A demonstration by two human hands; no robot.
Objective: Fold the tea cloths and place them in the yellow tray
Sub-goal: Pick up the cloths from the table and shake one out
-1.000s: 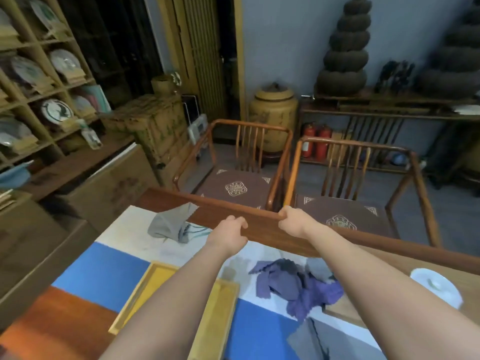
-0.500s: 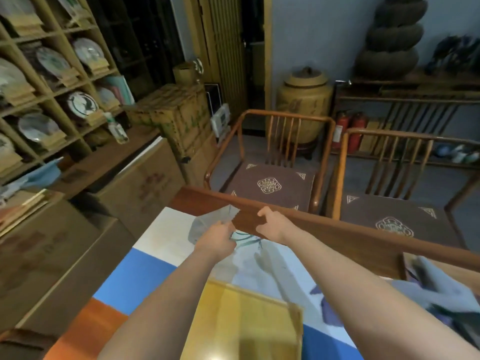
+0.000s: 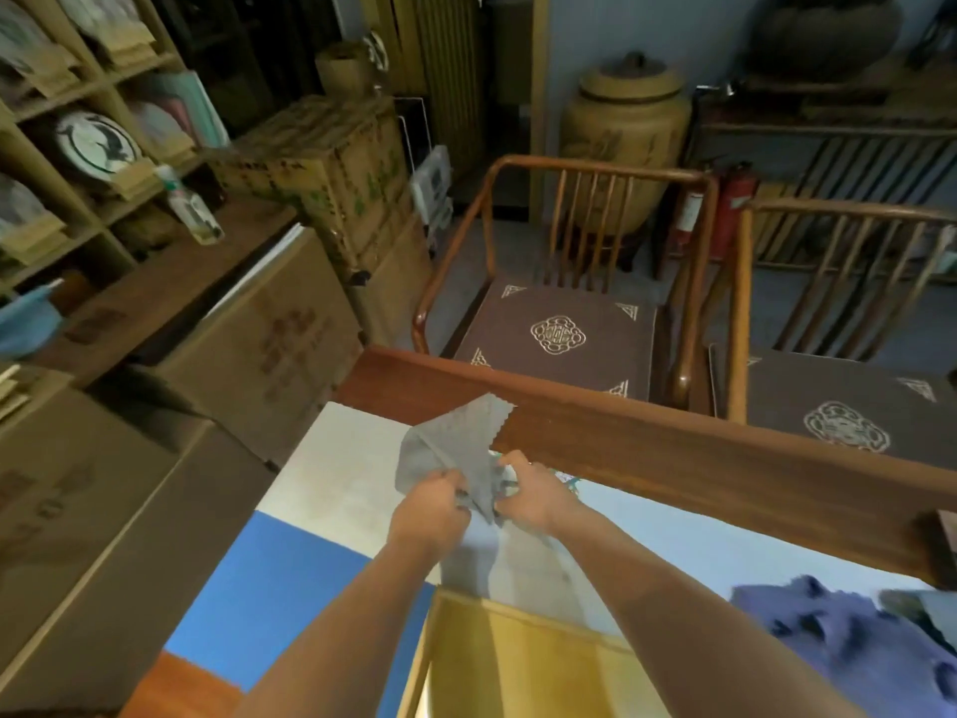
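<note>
A grey tea cloth [image 3: 455, 448] with a zigzag edge is lifted off the white part of the table mat, near the table's far rim. My left hand [image 3: 432, 505] pinches its lower left part and my right hand [image 3: 533, 492] grips it just to the right; the two hands are close together. The yellow tray [image 3: 523, 665] lies below my forearms at the bottom middle, its inside bare where I can see it. A crumpled purple cloth [image 3: 839, 634] lies at the lower right on the mat.
The raised wooden table rim [image 3: 699, 458] runs diagonally behind my hands. Two wooden chairs [image 3: 564, 329] stand beyond it. Cardboard boxes [image 3: 269, 323] and shelves with plates fill the left side. The blue-and-white mat [image 3: 290, 577] covers the table.
My hands left the table rim, moved left to the grey cloth and picked it up. The view turned left, so the purple cloth shifted to the right edge.
</note>
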